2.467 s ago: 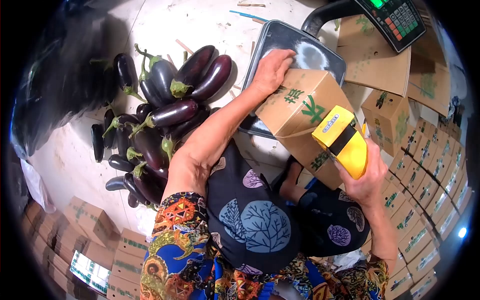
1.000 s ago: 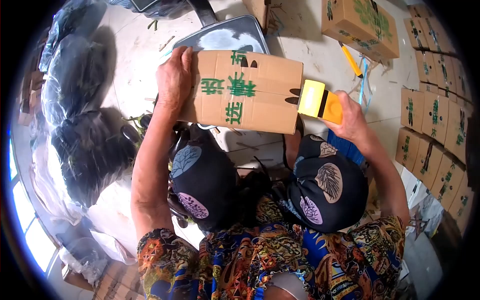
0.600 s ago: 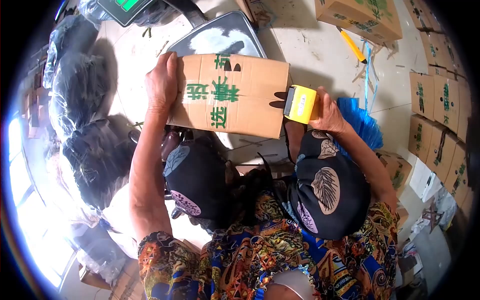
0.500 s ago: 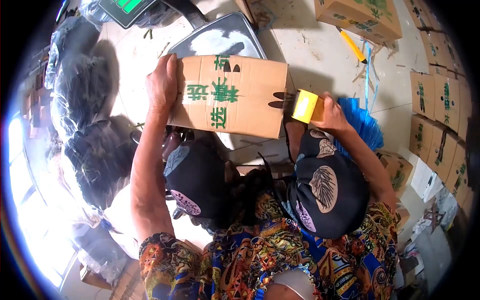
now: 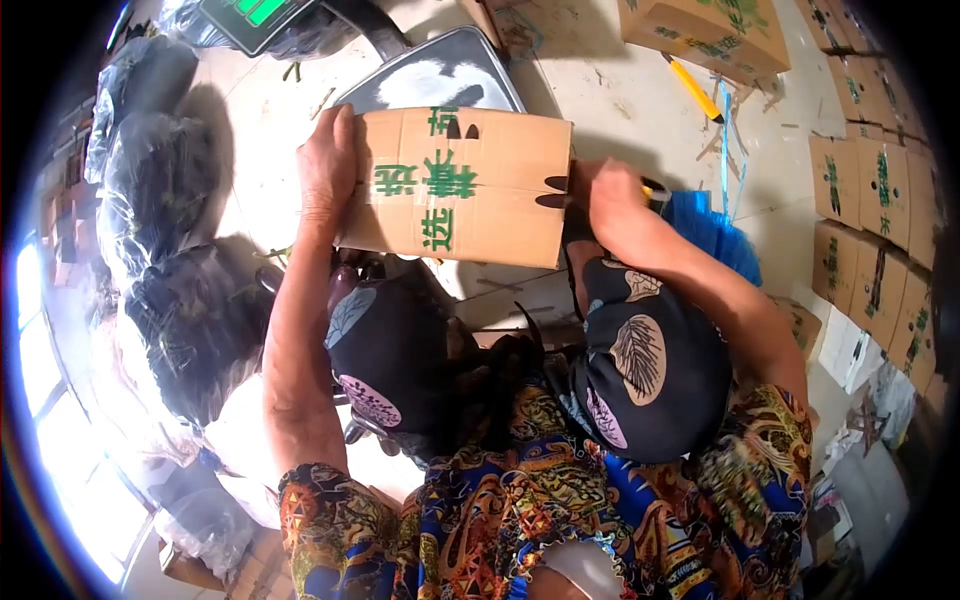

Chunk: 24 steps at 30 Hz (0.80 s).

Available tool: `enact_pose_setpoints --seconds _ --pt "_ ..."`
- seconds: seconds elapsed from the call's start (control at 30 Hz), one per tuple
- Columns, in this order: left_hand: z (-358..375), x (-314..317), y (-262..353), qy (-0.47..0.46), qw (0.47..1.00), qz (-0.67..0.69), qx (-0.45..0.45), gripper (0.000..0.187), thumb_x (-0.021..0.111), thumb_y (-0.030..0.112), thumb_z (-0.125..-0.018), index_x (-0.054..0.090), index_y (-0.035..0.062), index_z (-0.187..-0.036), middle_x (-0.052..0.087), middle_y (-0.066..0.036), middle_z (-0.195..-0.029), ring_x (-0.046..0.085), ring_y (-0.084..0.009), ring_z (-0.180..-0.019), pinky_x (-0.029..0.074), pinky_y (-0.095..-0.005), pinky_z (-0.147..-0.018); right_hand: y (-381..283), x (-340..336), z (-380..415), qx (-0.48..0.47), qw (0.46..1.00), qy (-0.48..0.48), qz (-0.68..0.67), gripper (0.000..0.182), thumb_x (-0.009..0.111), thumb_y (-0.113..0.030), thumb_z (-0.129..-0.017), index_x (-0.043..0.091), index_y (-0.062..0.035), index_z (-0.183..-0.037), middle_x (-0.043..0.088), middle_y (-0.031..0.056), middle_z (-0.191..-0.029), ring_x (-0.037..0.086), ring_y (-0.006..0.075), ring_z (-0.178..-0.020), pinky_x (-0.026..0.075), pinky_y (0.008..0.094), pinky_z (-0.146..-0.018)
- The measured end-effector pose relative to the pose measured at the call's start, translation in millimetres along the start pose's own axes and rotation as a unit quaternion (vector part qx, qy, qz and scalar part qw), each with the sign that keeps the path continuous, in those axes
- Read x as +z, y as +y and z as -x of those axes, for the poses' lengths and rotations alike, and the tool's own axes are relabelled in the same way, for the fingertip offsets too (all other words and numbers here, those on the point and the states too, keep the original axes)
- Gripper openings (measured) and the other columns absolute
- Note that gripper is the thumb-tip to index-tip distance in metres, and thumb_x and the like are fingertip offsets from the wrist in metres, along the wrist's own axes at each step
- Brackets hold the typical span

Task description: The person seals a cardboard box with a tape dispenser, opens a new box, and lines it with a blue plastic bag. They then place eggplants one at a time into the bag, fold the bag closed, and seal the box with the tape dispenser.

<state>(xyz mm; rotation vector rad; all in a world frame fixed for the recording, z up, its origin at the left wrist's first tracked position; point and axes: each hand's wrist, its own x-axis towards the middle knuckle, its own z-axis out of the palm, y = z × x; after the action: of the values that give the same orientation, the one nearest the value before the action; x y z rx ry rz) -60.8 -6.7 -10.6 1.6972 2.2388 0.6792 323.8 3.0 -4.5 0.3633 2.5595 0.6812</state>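
A cardboard box (image 5: 500, 190) with green printed characters and dark oval holes sits in front of my knees, just before a metal weighing scale (image 5: 440, 75). My left hand (image 5: 328, 165) grips the box's left end, with the fingers partly hidden behind the edge. At the right end, my right hand (image 5: 615, 205) is close against the box and smeared by motion. Beyond its knuckles shows a small yellow and dark part of a tape roll (image 5: 655, 192); most of the roll is hidden by the hand.
A yellow box cutter (image 5: 693, 88) and blue plastic strapping (image 5: 715, 235) lie on the tiled floor. Another carton (image 5: 705, 40) stands at the upper right, with stacked cartons (image 5: 880, 190) beyond. Dark filled plastic bags (image 5: 165, 160) line the left side.
My right hand has moved left and up to the box's right end, turning so the yellow tape roll is mostly hidden. My left hand and the box stay nearly in place.
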Motion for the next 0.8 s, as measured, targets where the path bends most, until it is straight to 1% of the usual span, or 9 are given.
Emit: enact_pose_setpoints --seconds 0.03,0.17,0.23,0.3,0.37,0.47,0.57,0.6,0.8 --pt "2.2 -3.7 7.4 -0.009 0.999 0.031 -0.034 0.039 0.044 0.039 -0.1 0.063 0.009 -0.117 0.067 -0.023 -0.105 0.063 -0.0421 -0.099 0.049 -0.0446 -0.087 -0.3 6.2 -21.8 -0.066 0.993 -0.068 -0.067 0.029 0.056 -0.019 -0.082 0.073 0.0014 -0.094 0.064 0.0202 -0.103 0.058 0.0338 -0.102 0.044 0.0431 -0.08" --pt "7.3 -8.2 17.4 -0.017 0.991 0.104 -0.081 0.043 0.043 0.041 -0.102 0.062 0.0052 -0.118 0.067 -0.025 -0.101 0.064 -0.0414 -0.097 0.049 -0.0424 -0.085 20.0 46.2 -61.6 0.136 0.92 -0.237 -0.282 0.047 0.061 -0.019 -0.086 0.056 -0.0059 -0.132 0.061 0.0192 -0.123 0.06 0.0338 -0.11 0.049 0.0407 -0.089" --pt "5.6 -2.2 17.2 -0.02 0.986 0.145 -0.082 0.044 0.044 0.041 -0.102 0.062 0.0046 -0.119 0.067 -0.024 -0.1 0.065 -0.0387 -0.096 0.049 -0.0408 -0.085 44.6 42.7 -30.1 0.223 0.913 -0.183 -0.29 0.056 0.058 -0.024 -0.093 0.042 -0.0061 -0.143 0.046 0.0198 -0.143 0.046 0.0321 -0.13 0.039 0.0391 -0.105" --pt "10.3 4.9 17.4 -0.015 0.981 0.177 -0.077 0.044 0.044 0.039 -0.103 0.06 0.0031 -0.122 0.068 -0.022 -0.104 0.064 -0.0336 -0.099 0.048 -0.0379 -0.088 44.4 45.3 -22.2 0.345 0.705 0.041 -0.619 0.063 0.056 -0.036 -0.094 0.038 -0.0019 -0.144 0.04 0.0206 -0.147 0.042 0.0341 -0.133 0.033 0.0404 -0.11" --pt "19.5 14.3 29.9 0.025 0.982 0.181 -0.051 0.044 0.045 0.037 -0.103 0.058 0.0012 -0.125 0.066 -0.023 -0.108 0.064 -0.035 -0.1 0.048 -0.0381 -0.091 39.9 21.2 -25.9 0.349 0.351 0.223 -0.839 0.072 0.049 -0.051 -0.097 0.034 0.0018 -0.144 0.037 0.0205 -0.15 0.03 0.0323 -0.142 0.022 0.0377 -0.117" --pt "28.4 21.5 54.0 0.035 0.994 0.086 0.055 0.054 0.057 0.042 -0.095 0.052 0.0023 -0.131 0.051 -0.026 -0.132 0.049 -0.0425 -0.12 0.04 -0.0451 -0.104 31.0 -17.4 -45.1 0.35 0.379 0.24 -0.822 0.077 0.042 -0.056 -0.098 0.03 0.0025 -0.146 0.031 0.0198 -0.153 0.029 0.0276 -0.143 0.022 0.037 -0.117" --pt "25.9 19.6 58.7 -0.014 0.991 0.102 0.083 0.058 0.06 0.043 -0.093 0.049 0.0036 -0.134 0.037 -0.025 -0.146 0.036 -0.0437 -0.132 0.033 -0.0489 -0.109 26.2 13.0 -56.9 0.326 0.281 0.244 -0.869 0.076 0.037 -0.058 -0.1 0.029 0.0001 -0.149 0.031 0.0195 -0.152 0.027 0.0259 -0.143 0.02 0.037 -0.117" --pt "25.8 20.2 57.5 -0.011 0.992 0.103 0.078 0.058 0.06 0.043 -0.093 0.049 0.004 -0.135 0.036 -0.025 -0.147 0.035 -0.0439 -0.132 0.032 -0.0494 -0.109 23.9 21.1 -62.0 0.315 0.158 0.227 -0.908 0.084 0.038 -0.064 -0.097 0.027 0.001 -0.149 0.03 0.02 -0.153 0.026 0.0254 -0.143 0.021 0.0385 -0.117" --pt "28.1 34.6 86.0 -0.046 0.958 -0.181 0.216 0.063 0.053 0.053 -0.093 0.048 0.0118 -0.14 0.036 -0.016 -0.15 0.03 -0.0359 -0.141 0.027 -0.0532 -0.112 20.4 26.8 -62.9 0.287 -0.002 0.162 -0.944 0.096 0.039 -0.075 -0.089 0.028 -0.0009 -0.149 0.036 0.022 -0.15 0.043 0.0296 -0.133 0.035 0.0444 -0.11"
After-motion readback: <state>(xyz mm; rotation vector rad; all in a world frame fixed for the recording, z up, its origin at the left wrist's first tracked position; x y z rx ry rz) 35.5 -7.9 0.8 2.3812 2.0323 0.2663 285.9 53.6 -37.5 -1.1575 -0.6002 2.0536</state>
